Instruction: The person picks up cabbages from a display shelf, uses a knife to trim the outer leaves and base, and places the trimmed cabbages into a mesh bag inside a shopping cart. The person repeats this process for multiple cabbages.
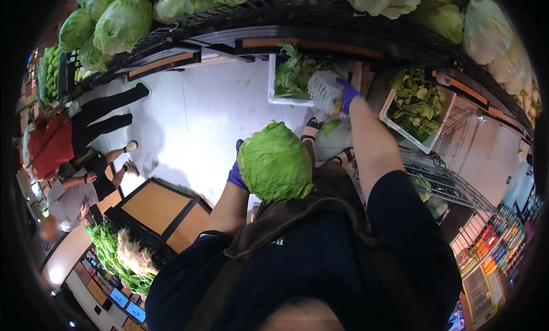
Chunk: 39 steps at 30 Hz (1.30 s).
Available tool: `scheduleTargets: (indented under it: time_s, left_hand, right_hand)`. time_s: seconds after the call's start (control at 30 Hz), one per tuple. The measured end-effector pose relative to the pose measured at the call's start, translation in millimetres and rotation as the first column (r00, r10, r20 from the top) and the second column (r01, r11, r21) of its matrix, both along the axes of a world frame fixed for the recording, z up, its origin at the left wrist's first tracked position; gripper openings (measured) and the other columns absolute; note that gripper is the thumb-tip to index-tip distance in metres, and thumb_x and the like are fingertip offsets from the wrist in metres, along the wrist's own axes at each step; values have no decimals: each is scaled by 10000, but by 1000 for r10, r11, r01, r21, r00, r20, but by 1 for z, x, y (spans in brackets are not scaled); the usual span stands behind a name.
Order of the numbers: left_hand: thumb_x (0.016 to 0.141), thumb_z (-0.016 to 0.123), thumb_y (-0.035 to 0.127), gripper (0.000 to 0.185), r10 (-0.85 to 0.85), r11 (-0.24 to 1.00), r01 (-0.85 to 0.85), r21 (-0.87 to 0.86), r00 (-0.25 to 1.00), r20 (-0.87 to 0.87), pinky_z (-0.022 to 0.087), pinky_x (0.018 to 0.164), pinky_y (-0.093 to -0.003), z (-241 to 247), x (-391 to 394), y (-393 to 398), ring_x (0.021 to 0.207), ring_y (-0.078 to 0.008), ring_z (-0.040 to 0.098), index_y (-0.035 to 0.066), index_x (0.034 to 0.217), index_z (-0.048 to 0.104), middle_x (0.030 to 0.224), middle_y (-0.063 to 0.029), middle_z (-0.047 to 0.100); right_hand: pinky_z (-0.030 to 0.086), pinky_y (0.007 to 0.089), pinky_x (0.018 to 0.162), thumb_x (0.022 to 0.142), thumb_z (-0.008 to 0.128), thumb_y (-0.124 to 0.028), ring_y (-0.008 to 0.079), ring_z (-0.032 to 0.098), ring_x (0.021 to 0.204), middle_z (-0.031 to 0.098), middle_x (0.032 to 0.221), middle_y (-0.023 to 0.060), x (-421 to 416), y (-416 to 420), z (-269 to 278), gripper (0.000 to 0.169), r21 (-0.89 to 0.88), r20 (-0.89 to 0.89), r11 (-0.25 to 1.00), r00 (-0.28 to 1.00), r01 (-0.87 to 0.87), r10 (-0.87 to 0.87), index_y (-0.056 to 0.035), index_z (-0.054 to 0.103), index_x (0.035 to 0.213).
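My left hand (238,172), in a purple glove, holds a large round green lettuce head (276,161) from its left side, close to my chest. The lettuce hides most of the fingers. My right hand (348,96), also purple-gloved, is stretched forward and grips a crumpled white mesh produce net (324,88). Something yellowish-brown shows beside that grip, too blurred to name. The net hangs over the right side of a white foam box (293,101) on the floor. Loose green leaves (289,73) lie inside the box.
Lettuces in clear film (124,24) fill the display shelf (309,28) ahead. A second foam box (407,133) of leaves and a wire shopping cart (450,181) stand right. Two people (49,146) are at the left, near a wood-panelled stand (156,206). A loose leaf (331,127) lies by my feet.
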<state>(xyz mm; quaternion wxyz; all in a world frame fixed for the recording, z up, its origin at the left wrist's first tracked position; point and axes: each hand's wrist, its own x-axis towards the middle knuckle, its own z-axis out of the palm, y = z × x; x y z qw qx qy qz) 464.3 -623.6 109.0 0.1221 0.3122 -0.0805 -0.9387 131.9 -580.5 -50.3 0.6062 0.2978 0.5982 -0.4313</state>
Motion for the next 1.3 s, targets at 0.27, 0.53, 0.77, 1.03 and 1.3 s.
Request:
scheduleTargets:
  time_s: [0.27,0.53,0.77,1.03,1.3]
  left_hand:
    - [849,470,294,503,1,994,3,105,999,-41,396,940,-338,36,-36,-23,1111,-197,467,59,1278,353,1238,-101,462]
    - [829,356,533,673,-258,931,263,-253,965,54,356,968,-445,48,-56,-33,1185,-289,396,94,1332,274,1315,-145,367]
    - [853,347,491,619,9,988,42,147,942,-336,374,951,-412,45,-60,-32,1186,-278,403,54,1292,358,1284,-145,418]
    - [761,548,478,700,-110,992,104,76,991,75,358,964,-382,6,-70,-55,1166,-268,422,58,1292,372,1281,-150,427]
    - [765,595,453,691,-386,915,357,-188,909,-155,348,976,-389,103,-191,-31,1155,-260,437,67,1291,368,1270,-120,439]
  right_hand:
    - [449,370,787,779,598,-166,270,513,970,471,1167,107,-43,-5,-17,386,-153,-187,978,968,140,-168,-91,500,1145]
    - [368,467,931,843,513,-168,337,375,1178,337,1311,148,-11,-24,-8,417,-221,158,803,833,554,-531,-138,381,1237]
    - [437,312,465,851,477,-193,221,523,533,604,938,178,-6,21,-16,174,-113,-286,991,957,-78,42,-69,492,972]
    - [437,221,578,808,529,-511,110,538,661,618,961,53,37,64,167,526,-411,-11,903,992,-122,129,-80,543,1109]
    - [423,368,872,849,452,-507,233,506,1036,522,1176,79,11,107,239,532,-583,90,728,919,362,-385,-104,486,1195]
